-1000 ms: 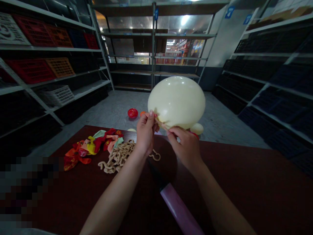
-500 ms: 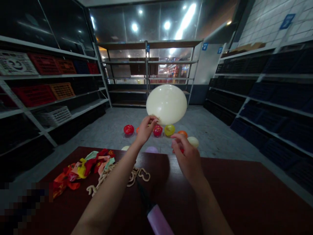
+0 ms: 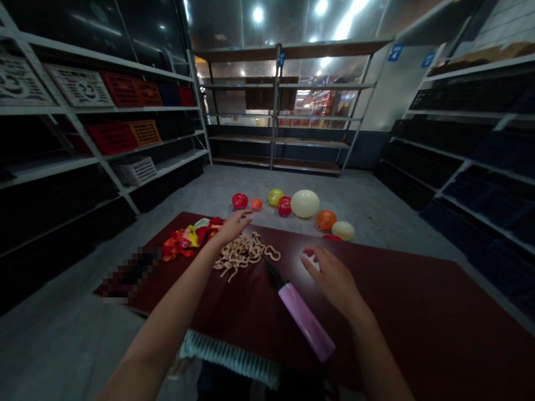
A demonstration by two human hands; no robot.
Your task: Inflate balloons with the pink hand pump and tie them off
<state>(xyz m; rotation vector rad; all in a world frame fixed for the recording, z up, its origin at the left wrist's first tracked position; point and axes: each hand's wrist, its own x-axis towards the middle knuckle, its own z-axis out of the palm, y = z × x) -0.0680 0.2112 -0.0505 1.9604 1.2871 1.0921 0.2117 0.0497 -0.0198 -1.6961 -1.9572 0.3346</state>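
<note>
My left hand reaches over the far side of the dark red table, fingers stretched out and nothing in them. Close by it lie a heap of colourful deflated balloons and a tangle of beige long uninflated balloons. My right hand hovers above the table, fingers curved and apart, holding nothing. Between my forearms rests a pink balloon pump with a black nozzle, touched by neither hand. A big cream balloon is on the floor beyond the table.
Inflated balloons sit on the floor past the table, among them a red one, a yellow one and an orange one. Shelves with crates stand at left, dark crates at right, a metal rack behind.
My left hand has let go of the cream balloon, which has moved away to the floor. Both hands have come lower over the table, and the view has tilted down and turned left.
</note>
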